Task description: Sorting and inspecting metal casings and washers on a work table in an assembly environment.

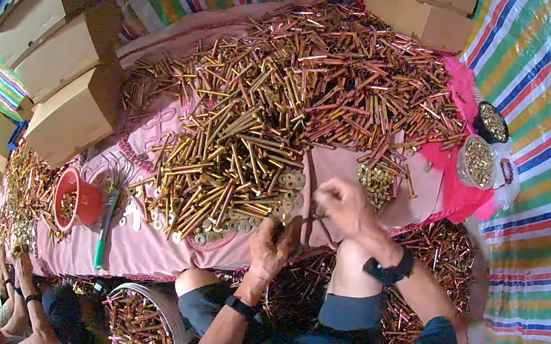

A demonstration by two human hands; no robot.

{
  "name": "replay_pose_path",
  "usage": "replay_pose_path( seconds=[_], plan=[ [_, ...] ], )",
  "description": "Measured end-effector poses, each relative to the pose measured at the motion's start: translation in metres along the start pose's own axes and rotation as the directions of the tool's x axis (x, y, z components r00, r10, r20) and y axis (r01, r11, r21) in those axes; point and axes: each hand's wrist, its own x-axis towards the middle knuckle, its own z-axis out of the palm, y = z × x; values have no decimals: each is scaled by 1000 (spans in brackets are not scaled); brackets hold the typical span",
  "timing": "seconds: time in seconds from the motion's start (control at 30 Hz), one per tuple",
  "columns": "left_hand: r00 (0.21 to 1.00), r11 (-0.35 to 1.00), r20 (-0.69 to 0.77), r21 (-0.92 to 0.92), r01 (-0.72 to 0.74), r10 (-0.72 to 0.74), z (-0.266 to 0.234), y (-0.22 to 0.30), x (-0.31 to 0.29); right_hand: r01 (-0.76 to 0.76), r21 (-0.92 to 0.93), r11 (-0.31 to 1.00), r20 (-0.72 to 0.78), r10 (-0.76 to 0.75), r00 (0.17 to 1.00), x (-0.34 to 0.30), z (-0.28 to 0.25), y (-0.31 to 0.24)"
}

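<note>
While the left hand (270, 245) pinched a bolt (265, 223) at the table's (129, 249) near edge, the right hand (343, 205) closed on something small beside the washers (287, 189).

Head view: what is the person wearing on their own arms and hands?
Both hands are bare, no gloves. The left hand has a black band on its wrist, the right hand a chunkier black wristwatch. Forearms are uncovered; a dark blue short sleeve shows on the right upper arm.
</note>
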Motion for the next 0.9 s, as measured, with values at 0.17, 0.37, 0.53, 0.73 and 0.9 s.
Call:
replay_pose_path(
  seconds=[0.17,0.37,0.53,0.73,0.9],
  plan=[
    [994,992,-2,-65,112,-112,5,13,3,92,-536,839,-9,-115,993,38,-60,51],
    [979,975,96,-114,192,-181,5,32,9,246,-849,467,136,-257,957,61,-60,111],
    [997,998,34,5,66,-67,3,13,2,425,-863,272,338,-315,887,75,-55,93],
    [976,978,65,0,209,-208,4,25,5,424,-905,-26,402,-376,835,65,-69,74],
    [986,979,-22,-121,164,-168,12,25,7,242,-844,478,180,-174,968,88,-74,68]
  ],
)
